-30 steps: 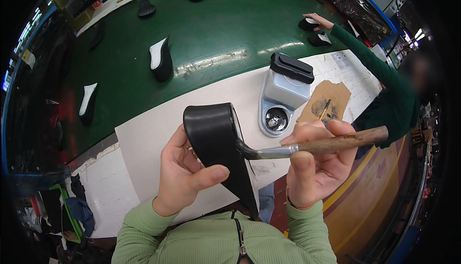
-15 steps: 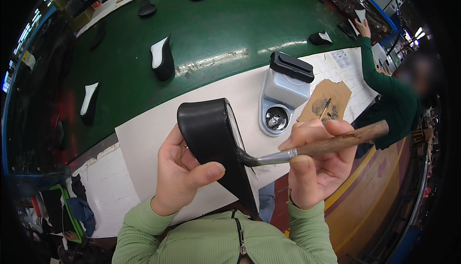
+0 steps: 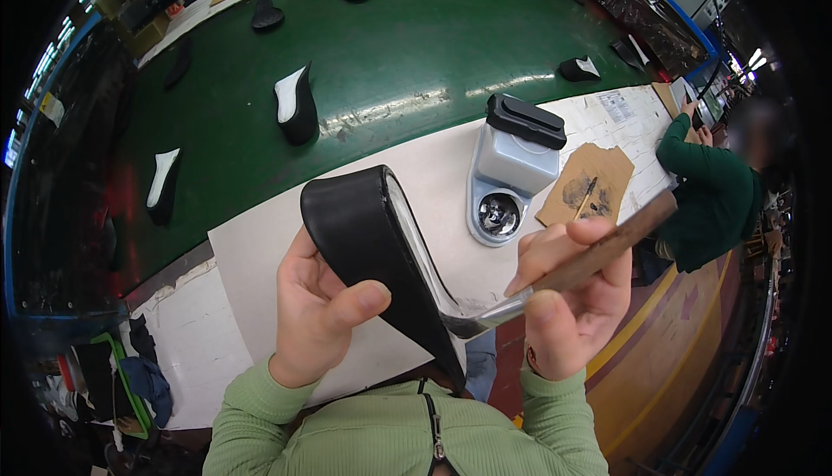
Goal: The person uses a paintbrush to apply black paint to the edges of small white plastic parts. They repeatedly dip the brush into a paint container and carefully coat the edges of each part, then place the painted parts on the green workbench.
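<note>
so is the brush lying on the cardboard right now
No, the right hand holds the brush against the black shoe piece in the left hand.

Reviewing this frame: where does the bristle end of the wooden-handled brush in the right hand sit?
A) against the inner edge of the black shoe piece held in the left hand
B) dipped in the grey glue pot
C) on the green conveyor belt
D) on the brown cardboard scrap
A: the wooden-handled brush in the right hand meets the black shoe piece gripped by the left hand, well clear of the grey glue pot.

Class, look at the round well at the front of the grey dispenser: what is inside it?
Inside the well of the grey dispenser: something shiny and dark. The black lid hides the tank's contents.
</note>
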Action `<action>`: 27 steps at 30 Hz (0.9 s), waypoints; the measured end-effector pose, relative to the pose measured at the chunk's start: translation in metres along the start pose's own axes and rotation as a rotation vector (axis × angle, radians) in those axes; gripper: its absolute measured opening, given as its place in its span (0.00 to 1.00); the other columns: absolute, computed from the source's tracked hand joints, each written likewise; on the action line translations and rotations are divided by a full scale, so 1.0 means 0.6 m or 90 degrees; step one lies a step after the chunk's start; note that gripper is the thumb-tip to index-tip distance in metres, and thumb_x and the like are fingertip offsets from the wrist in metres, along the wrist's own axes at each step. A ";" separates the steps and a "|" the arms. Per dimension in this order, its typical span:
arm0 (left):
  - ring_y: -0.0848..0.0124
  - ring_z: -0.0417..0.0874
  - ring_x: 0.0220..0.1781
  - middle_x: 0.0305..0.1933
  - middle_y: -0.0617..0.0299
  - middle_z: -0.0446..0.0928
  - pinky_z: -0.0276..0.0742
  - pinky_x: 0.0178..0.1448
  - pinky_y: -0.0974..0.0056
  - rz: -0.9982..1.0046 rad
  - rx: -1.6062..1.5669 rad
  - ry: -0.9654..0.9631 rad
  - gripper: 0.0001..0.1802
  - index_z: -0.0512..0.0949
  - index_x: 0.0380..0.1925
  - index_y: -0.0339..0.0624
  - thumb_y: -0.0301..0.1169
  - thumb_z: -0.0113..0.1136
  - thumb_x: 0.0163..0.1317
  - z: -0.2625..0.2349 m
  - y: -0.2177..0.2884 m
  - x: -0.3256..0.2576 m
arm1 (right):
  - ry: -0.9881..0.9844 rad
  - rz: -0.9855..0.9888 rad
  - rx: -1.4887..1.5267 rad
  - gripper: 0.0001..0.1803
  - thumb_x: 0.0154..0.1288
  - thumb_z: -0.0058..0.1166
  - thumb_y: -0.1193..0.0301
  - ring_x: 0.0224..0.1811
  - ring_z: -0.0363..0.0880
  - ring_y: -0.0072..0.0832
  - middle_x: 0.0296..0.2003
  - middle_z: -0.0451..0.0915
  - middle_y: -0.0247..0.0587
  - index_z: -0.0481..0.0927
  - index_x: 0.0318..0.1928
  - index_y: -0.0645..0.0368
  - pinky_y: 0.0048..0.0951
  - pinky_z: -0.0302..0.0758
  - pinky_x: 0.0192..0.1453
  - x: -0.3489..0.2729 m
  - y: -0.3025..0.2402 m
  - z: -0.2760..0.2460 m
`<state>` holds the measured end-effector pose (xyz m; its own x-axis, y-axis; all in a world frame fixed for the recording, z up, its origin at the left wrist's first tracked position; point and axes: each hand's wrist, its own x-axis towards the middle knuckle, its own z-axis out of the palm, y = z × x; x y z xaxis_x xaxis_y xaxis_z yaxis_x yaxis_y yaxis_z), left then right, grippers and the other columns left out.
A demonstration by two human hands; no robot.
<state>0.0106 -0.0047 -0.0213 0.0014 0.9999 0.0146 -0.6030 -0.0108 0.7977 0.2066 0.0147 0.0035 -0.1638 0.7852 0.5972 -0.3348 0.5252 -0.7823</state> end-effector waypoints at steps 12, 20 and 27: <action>0.68 0.73 0.53 0.52 0.55 0.71 0.69 0.59 0.64 -0.030 -0.060 -0.002 0.37 0.62 0.55 0.33 0.27 0.68 0.44 -0.003 -0.002 0.001 | 0.020 0.002 0.151 0.27 0.56 0.51 0.80 0.30 0.72 0.22 0.30 0.75 0.45 0.59 0.56 0.68 0.21 0.68 0.37 0.023 0.030 0.003; 0.68 0.71 0.56 0.53 0.55 0.69 0.65 0.62 0.64 -0.002 -0.001 -0.009 0.39 0.61 0.55 0.31 0.29 0.69 0.45 0.007 -0.003 0.004 | 0.170 -0.052 0.041 0.27 0.57 0.53 0.81 0.30 0.72 0.20 0.32 0.77 0.49 0.57 0.56 0.68 0.19 0.69 0.36 0.016 0.025 0.023; 0.66 0.70 0.57 0.54 0.53 0.68 0.64 0.62 0.63 0.012 0.012 0.001 0.40 0.59 0.56 0.30 0.30 0.69 0.45 0.012 0.001 0.006 | 0.139 -0.052 0.034 0.29 0.55 0.53 0.84 0.31 0.74 0.22 0.32 0.77 0.50 0.57 0.56 0.68 0.20 0.71 0.39 0.015 0.023 0.023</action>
<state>0.0158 -0.0010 -0.0164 -0.0114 0.9995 0.0288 -0.5881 -0.0300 0.8082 0.1881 0.0242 0.0004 0.0684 0.7959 0.6016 -0.3887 0.5766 -0.7186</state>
